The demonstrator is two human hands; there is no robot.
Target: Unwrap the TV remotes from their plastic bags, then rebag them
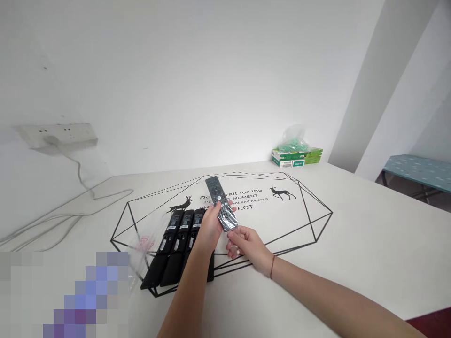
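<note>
A black remote control [214, 188], buttons facing up, is tilted above the table in the grip of my left hand [210, 227]. Clear plastic wrap covers at least its lower part and shines near the bottom end. My right hand [248, 244] pinches the loose plastic [235, 251] just below that end. Under and left of my left forearm lie several black remote controls [172, 241] side by side, backs up, their battery bays exposed. Part of this row is hidden by my forearm.
Clear plastic bags [143, 249] lie left of the row. A wall socket strip [66, 134] with a white cable [79, 171] is at the left. Green-and-white boxes [289, 157] with a plastic bag on top stand at the back right of the white table [352, 234].
</note>
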